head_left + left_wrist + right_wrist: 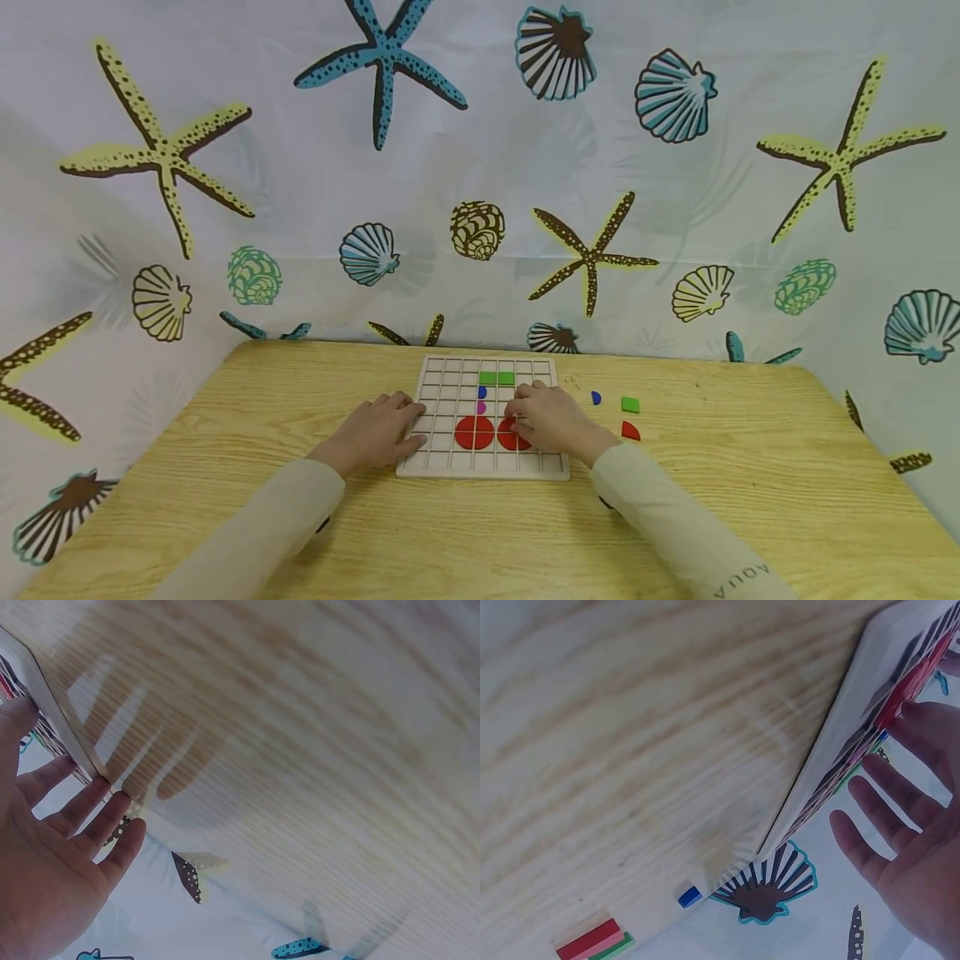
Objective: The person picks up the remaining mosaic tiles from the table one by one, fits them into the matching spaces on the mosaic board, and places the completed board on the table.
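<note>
A white grid board (483,476) lies on the wooden table. My left hand (382,429) touches its left edge, fingers nearly straight in the left wrist view. Over the right part of the board is my right hand (553,418), its fingertips at a red round shape (510,442) that they partly cover. The right wrist view shows its fingers loosely extended, with no piece visibly gripped. A whole red circle (474,432) made of quarter pieces sits to the left. Above are a magenta half-round piece (481,407), a blue half-round piece (482,392) and two green squares (497,378).
Right of the board lie a loose blue half-round piece (596,398), a green square piece (630,405) and a red quarter-round piece (631,431). A white curtain (480,167) printed with shells and starfish stands behind the table (480,533) and along its sides.
</note>
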`<state>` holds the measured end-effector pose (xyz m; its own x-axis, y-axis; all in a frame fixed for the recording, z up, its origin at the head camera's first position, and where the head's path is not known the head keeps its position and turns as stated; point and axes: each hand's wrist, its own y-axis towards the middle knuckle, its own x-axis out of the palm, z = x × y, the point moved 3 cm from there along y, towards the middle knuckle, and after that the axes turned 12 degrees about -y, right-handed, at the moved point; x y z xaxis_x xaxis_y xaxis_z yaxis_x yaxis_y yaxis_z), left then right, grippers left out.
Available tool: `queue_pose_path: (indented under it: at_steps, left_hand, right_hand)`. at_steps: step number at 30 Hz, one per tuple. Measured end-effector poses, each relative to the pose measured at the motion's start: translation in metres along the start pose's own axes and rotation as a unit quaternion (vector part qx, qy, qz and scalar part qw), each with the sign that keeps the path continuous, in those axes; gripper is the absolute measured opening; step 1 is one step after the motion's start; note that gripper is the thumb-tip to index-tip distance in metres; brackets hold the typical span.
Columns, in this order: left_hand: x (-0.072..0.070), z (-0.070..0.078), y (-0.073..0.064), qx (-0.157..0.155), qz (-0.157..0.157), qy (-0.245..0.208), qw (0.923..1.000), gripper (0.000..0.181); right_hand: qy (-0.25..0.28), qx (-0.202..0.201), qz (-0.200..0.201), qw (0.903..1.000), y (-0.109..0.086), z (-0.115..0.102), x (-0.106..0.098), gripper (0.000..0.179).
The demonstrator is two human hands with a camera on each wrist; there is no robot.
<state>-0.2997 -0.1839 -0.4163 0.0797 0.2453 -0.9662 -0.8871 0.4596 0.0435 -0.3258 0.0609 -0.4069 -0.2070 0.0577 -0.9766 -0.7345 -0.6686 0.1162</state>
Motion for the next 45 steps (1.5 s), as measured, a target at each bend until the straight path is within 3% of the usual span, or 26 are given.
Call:
queue_pose_path:
  at_steps: [16,29,45]
  left_hand:
    - [0.003,0.0,0.0,-0.002,-0.005,0.002,1.0,0.05]
    - [0.003,-0.002,0.001,-0.001,-0.005,0.002,1.0,0.05]
    - [0.001,0.0,0.001,-0.005,-0.007,-0.006,0.9999,0.05]
  right_hand:
    - [0.029,0.019,0.008,0.9994,-0.014,0.013,-0.004,0.02]
    - [0.027,0.062,0.018,0.9975,-0.037,0.038,-0.003,0.02]
    - [0.016,0.082,0.03,0.9961,-0.074,0.07,0.004,0.022]
